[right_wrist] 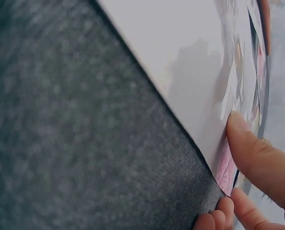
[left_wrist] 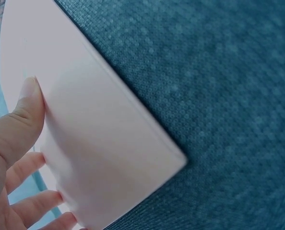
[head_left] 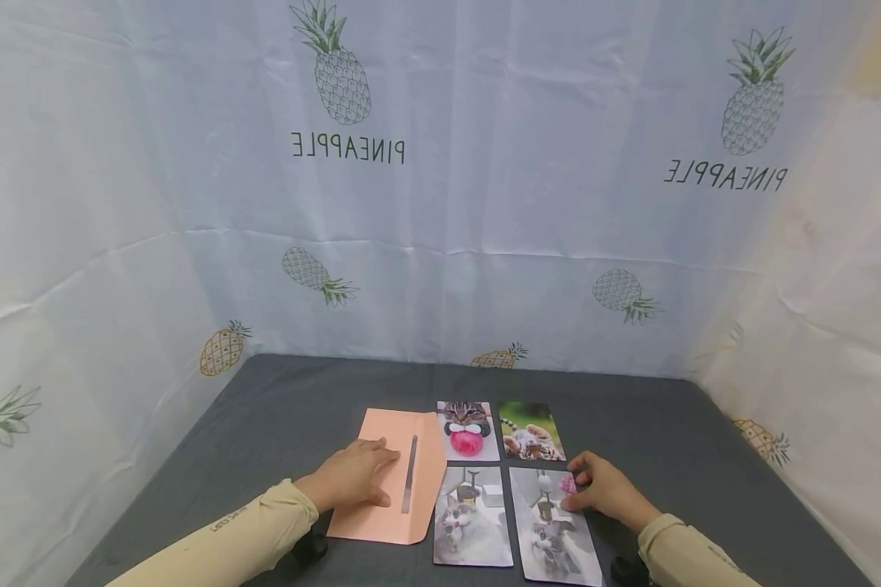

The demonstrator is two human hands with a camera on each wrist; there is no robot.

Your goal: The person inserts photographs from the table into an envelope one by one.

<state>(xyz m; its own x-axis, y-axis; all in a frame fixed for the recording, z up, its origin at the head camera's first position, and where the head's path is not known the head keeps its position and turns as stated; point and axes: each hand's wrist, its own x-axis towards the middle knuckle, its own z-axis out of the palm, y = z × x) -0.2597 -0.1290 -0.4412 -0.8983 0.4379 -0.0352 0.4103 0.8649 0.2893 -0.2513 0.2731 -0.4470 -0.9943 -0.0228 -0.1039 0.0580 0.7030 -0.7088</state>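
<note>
My left hand (head_left: 352, 474) rests on a peach envelope (head_left: 382, 526) with a dark slit-like strip down its face, fingers spread. In the left wrist view, the thumb and fingertips touch the pale envelope (left_wrist: 104, 158). To its right, photo cards lie in two rows: a cat with a pink ball (head_left: 470, 428), a tiger cub on green (head_left: 532, 432), a greyish cat card (head_left: 477, 530) and a similar cat card (head_left: 554, 546) at lower right. My right hand (head_left: 608, 493) pinches this last card's upper right corner between thumb and fingers. Its pink patch shows beside the thumb in the right wrist view.
A dark cloth covers the table (head_left: 668, 440). Around it hangs a white curtain (head_left: 484, 196) printed with pineapples, at the back and both sides. The envelope's pointed flap lies against the left-hand cards.
</note>
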